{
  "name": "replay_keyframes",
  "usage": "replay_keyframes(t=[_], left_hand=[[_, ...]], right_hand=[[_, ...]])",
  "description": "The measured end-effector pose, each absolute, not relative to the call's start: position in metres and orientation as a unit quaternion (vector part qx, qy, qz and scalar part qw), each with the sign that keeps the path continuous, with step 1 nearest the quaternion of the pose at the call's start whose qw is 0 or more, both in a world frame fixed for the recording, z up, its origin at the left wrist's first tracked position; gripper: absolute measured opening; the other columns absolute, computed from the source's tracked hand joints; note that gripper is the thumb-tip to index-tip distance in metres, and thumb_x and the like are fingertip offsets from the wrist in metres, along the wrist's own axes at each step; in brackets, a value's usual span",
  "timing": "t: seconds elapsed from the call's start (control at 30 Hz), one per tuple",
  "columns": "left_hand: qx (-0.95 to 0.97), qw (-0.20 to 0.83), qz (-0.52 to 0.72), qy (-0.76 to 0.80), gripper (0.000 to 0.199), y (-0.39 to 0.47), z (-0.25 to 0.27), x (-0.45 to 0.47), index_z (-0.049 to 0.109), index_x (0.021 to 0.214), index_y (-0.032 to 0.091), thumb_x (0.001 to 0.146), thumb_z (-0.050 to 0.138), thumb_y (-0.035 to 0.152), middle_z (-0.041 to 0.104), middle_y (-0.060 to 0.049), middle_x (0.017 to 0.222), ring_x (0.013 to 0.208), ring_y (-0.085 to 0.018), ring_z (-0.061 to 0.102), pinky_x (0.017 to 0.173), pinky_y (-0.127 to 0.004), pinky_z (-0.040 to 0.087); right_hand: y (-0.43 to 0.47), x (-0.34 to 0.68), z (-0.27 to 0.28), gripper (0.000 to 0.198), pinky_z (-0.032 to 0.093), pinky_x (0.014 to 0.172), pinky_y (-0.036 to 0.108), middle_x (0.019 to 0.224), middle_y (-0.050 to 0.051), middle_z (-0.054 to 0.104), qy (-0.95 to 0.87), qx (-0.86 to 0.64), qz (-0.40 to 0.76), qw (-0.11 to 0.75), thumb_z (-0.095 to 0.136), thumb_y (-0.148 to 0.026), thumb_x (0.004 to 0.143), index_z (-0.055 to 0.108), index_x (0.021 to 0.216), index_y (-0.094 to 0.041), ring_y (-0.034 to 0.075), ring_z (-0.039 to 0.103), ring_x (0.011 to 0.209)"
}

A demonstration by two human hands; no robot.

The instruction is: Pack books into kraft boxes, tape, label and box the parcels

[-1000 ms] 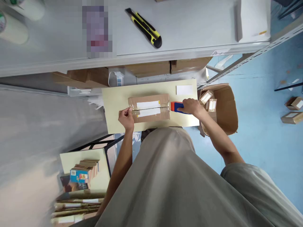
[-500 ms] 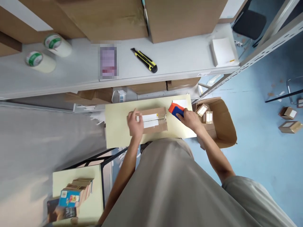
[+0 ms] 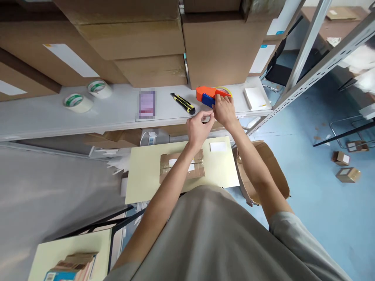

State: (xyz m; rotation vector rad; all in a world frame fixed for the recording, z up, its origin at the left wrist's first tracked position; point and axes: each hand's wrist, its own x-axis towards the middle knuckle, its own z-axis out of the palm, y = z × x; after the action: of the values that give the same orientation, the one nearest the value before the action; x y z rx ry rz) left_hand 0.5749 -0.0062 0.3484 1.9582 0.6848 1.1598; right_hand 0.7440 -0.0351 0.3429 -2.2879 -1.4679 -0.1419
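An orange and blue tape dispenser (image 3: 205, 95) is at the shelf, right of a black and yellow utility knife (image 3: 183, 104). The fingers of my right hand (image 3: 225, 111) are closed on its near right part. My left hand (image 3: 199, 128) is just left of the right one, at the shelf's front edge. Its thumb and forefinger are pinched together; anything between them is too small to make out. Below my left forearm a taped cardboard box (image 3: 166, 162) with white labels lies on the pale yellow table (image 3: 143, 171), partly hidden by that arm.
Two tape rolls (image 3: 77, 103) and a stack of white paper (image 3: 254, 98) are on the shelf (image 3: 117, 117), with large cartons (image 3: 216, 50) behind. An open carton (image 3: 271, 168) stands right of the table. Books (image 3: 74, 263) lie at lower left; small boxes (image 3: 348, 174) are on the floor.
Both hands have moved forward from the table to the shelf. My right hand has carried the tape dispenser there. My left hand has left the taped box and come beside the right one.
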Motion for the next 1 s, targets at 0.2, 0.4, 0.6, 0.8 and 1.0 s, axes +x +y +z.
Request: replay_keyframes(t=[0.2, 0.4, 0.6, 0.8, 1.0], left_hand=[[0.745, 0.439, 0.395, 0.310, 0.019, -0.010, 0.303, 0.497, 0.082, 0.108, 0.024, 0.112, 0.068, 0.035, 0.090, -0.007, 0.113, 0.105, -0.023, 0.088, 0.100, -0.035, 0.069], [0.698, 0.377, 0.321, 0.517, 0.025, -0.004, 0.218, 0.344, 0.079, 0.114, 0.021, 0.107, 0.056, 0.028, 0.085, -0.012, 0.133, 0.130, -0.026, 0.080, 0.115, -0.039, 0.062], [0.722, 0.300, 0.118, 0.612, 0.024, -0.012, 0.183, 0.288, 0.077, 0.105, 0.023, 0.106, 0.065, 0.044, 0.084, -0.013, 0.101, 0.105, -0.033, 0.080, 0.092, -0.037, 0.056], [0.722, 0.275, 0.035, 0.634, 0.042, 0.000, 0.174, 0.302, 0.058, 0.074, 0.025, 0.103, 0.064, 0.054, 0.069, -0.010, 0.075, 0.082, -0.030, 0.068, 0.074, -0.035, 0.039], [0.723, 0.353, 0.023, 0.594, 0.045, 0.013, 0.178, 0.286, 0.050, 0.068, 0.024, 0.104, 0.056, 0.050, 0.047, 0.001, 0.062, 0.070, -0.018, 0.048, 0.069, -0.030, 0.035]], right_hand=[[-0.028, 0.743, 0.327, 0.059, 0.034, 0.132, 0.075, 0.161, 0.030, 0.058, -0.501, -0.843, -0.060, 0.189, 0.038, -0.024, 0.114, 0.043, 0.170, -0.005, 0.043, 0.053, 0.155], [-0.121, 0.638, 0.286, 0.064, 0.059, 0.110, 0.057, 0.148, 0.028, 0.072, -0.455, -0.867, 0.091, 0.179, 0.025, -0.048, 0.122, 0.046, 0.172, -0.012, 0.040, 0.073, 0.133], [-0.174, 0.537, 0.228, 0.038, 0.058, 0.089, 0.038, 0.106, 0.016, 0.086, -0.412, -0.848, 0.316, 0.104, 0.045, -0.048, 0.121, 0.073, 0.121, -0.022, 0.034, 0.083, 0.099], [-0.170, 0.534, 0.199, 0.031, 0.049, 0.078, 0.032, 0.100, 0.012, 0.085, -0.377, -0.871, 0.279, 0.143, 0.052, -0.048, 0.118, 0.070, 0.108, -0.024, 0.029, 0.078, 0.085], [-0.174, 0.545, 0.183, 0.055, 0.046, 0.071, 0.030, 0.071, 0.004, 0.066, -0.355, -0.852, 0.317, 0.218, 0.046, -0.055, 0.116, 0.051, 0.070, -0.027, 0.022, 0.063, 0.076]])
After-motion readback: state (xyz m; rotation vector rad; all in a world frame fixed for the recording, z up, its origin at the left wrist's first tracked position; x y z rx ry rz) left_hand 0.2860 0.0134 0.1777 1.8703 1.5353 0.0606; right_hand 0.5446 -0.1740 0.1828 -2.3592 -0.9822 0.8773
